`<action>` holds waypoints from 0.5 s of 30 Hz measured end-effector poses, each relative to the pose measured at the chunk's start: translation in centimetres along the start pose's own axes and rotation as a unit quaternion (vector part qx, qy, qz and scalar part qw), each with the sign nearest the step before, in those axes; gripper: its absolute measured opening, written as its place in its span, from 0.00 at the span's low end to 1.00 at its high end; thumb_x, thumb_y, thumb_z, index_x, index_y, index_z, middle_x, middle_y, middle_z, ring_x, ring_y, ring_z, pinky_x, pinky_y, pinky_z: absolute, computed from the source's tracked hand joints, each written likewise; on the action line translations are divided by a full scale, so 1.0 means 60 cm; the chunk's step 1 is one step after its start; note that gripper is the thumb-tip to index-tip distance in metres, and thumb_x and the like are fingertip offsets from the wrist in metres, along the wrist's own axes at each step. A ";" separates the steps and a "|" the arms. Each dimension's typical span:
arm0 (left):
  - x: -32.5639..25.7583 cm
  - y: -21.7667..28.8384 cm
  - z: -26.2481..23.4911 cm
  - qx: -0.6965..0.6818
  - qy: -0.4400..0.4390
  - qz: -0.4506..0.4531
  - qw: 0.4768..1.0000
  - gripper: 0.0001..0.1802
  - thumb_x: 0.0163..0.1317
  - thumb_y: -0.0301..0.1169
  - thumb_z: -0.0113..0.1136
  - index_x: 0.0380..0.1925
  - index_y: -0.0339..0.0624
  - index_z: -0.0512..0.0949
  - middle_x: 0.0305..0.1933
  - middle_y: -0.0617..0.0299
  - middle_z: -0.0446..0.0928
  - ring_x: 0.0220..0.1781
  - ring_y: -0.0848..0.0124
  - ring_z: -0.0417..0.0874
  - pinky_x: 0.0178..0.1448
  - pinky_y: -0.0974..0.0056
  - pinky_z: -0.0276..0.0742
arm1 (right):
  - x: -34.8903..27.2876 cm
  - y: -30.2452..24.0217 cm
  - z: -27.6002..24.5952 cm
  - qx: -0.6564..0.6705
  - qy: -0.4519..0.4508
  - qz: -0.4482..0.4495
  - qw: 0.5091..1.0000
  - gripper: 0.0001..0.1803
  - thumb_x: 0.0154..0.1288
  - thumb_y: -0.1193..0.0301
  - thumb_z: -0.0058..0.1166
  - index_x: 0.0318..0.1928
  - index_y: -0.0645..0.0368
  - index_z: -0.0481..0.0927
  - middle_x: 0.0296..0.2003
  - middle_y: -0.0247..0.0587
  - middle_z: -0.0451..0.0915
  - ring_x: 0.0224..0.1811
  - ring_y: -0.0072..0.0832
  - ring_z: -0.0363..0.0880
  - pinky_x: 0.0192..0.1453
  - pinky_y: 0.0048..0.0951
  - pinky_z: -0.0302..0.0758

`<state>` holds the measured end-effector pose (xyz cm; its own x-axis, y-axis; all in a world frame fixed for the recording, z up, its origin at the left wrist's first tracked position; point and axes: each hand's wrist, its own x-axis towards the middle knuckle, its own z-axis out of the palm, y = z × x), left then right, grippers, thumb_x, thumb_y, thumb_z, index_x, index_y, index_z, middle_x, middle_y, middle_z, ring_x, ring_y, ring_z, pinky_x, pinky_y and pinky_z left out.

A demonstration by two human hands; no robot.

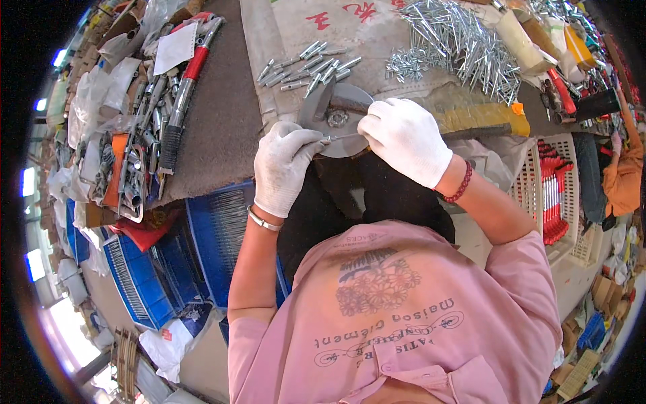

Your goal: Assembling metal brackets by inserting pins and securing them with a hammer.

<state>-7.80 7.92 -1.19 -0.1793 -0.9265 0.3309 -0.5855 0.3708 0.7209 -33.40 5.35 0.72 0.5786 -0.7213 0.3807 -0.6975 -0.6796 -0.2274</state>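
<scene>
My left hand (282,161), in a white knit glove, pinches one end of a thin metal rod (346,137). That end looks thicker; the fingers cover most of it. The rod's other end runs into the closed fingers of my right hand (406,138), gloved the same way. Beneath the rod lies a round grey metal disc (316,108) with dark bars and a hub on it, at the bench's near edge. Short shiny metal sleeves (311,66) lie loose beyond the disc. To their right are a heap of small metal pieces (406,64) and a big pile of long metal pins (464,44).
Tools and plastic bags crowd the bench's left, with a red-and-black-handled tool (183,101) along their edge. Blue crates (222,229) stand below at left. A cream basket (565,195) with red-handled tools is at right. A person in orange (622,178) is at far right.
</scene>
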 end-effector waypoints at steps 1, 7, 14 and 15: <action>0.001 0.003 0.000 -0.004 0.005 0.005 1.000 0.08 0.56 0.23 0.76 0.36 0.42 0.90 0.37 0.54 0.83 0.40 0.55 0.86 0.45 0.56 0.82 | 0.000 0.001 0.002 0.009 0.000 -0.005 1.000 0.04 0.59 0.72 0.64 0.34 0.50 0.83 0.35 0.35 0.78 0.41 0.37 0.82 0.47 0.40 0.80; -0.001 0.002 0.000 -0.003 0.012 0.012 1.000 0.08 0.55 0.23 0.76 0.36 0.42 0.90 0.37 0.54 0.83 0.40 0.55 0.87 0.45 0.57 0.82 | -0.002 0.003 -0.004 0.017 -0.007 -0.023 1.000 0.03 0.60 0.72 0.64 0.35 0.50 0.84 0.35 0.36 0.78 0.41 0.37 0.82 0.47 0.40 0.80; 0.001 0.000 0.001 0.008 0.016 0.029 0.999 0.09 0.54 0.22 0.76 0.36 0.41 0.90 0.36 0.54 0.83 0.40 0.55 0.86 0.45 0.57 0.82 | 0.000 0.011 0.004 0.017 -0.021 -0.037 0.999 0.04 0.60 0.72 0.64 0.36 0.50 0.85 0.36 0.36 0.78 0.42 0.38 0.82 0.48 0.40 0.80; 0.001 0.002 0.000 0.008 0.016 0.030 0.999 0.09 0.54 0.22 0.76 0.36 0.41 0.90 0.36 0.54 0.83 0.40 0.55 0.86 0.45 0.57 0.82 | 0.002 0.011 0.002 0.013 -0.025 -0.044 0.999 0.04 0.60 0.72 0.63 0.36 0.50 0.85 0.36 0.36 0.78 0.43 0.38 0.82 0.48 0.40 0.80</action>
<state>-7.89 7.91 -1.10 -0.1893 -0.9003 0.3919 -0.5872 0.4237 0.6897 -33.75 4.80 0.49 0.6584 -0.6637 0.3550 -0.6319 -0.7437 -0.2184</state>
